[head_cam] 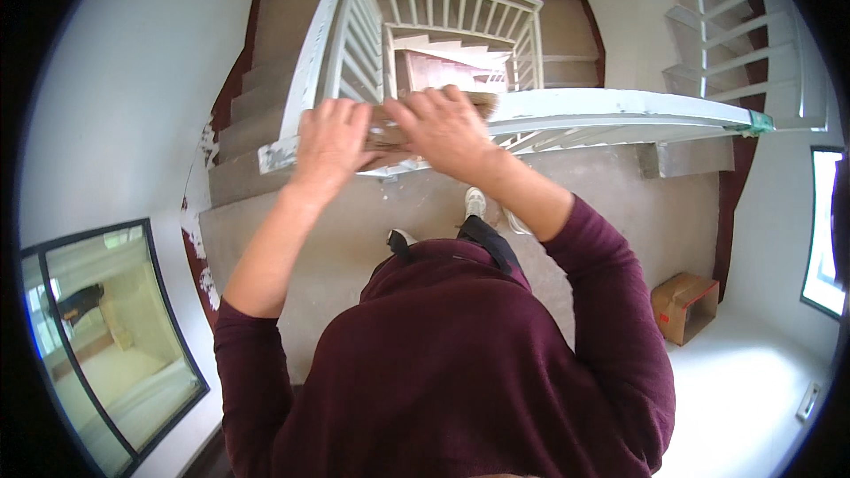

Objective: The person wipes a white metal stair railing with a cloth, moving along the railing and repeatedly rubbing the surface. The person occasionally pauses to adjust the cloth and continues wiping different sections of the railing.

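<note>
My left hand [332, 146] and my right hand [445, 129] are side by side at the white metal handrail [571, 106] of a stairwell. Between them lies a brown, rough-edged piece of material [386, 136], on top of the rail; whether it is cardboard or cloth I cannot tell. The fingers of my right hand are bent over it, and one frayed end sticks out to the right. My left hand grips its left part, close to the rail's corner, where the paint is worn. Both hands hide much of the piece.
Beyond the handrail, white balusters [451, 6] surround the open stairwell. Concrete steps [252, 139] go off at the left. Behind me on the right, an open cardboard box [684, 309] sits by the wall. Green tape [757, 123] wraps the rail's right end. A black-framed window [119, 338] is at the left.
</note>
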Available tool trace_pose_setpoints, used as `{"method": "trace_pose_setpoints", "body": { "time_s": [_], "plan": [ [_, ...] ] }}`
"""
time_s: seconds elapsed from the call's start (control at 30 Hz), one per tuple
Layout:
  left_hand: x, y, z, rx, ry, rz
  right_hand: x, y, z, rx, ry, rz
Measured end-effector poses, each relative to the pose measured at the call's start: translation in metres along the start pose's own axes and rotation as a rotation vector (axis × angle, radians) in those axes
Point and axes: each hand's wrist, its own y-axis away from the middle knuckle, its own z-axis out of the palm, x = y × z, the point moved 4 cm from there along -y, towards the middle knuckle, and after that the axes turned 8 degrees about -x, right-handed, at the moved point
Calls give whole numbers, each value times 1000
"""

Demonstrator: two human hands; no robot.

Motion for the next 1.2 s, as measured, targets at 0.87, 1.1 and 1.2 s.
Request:
{"method": "trace_pose_setpoints", "body": {
  "time_s": [0.87,1.1,1.2],
  "plan": [
    [294,-233,-11,-12,365,515,269,255,-1,584,27,864],
    [160,-122,-10,20,311,330,130,167,9,478,-22,639],
    [104,-73,-18,55,341,240,76,124,6,419,-77,475]
  ]
}}
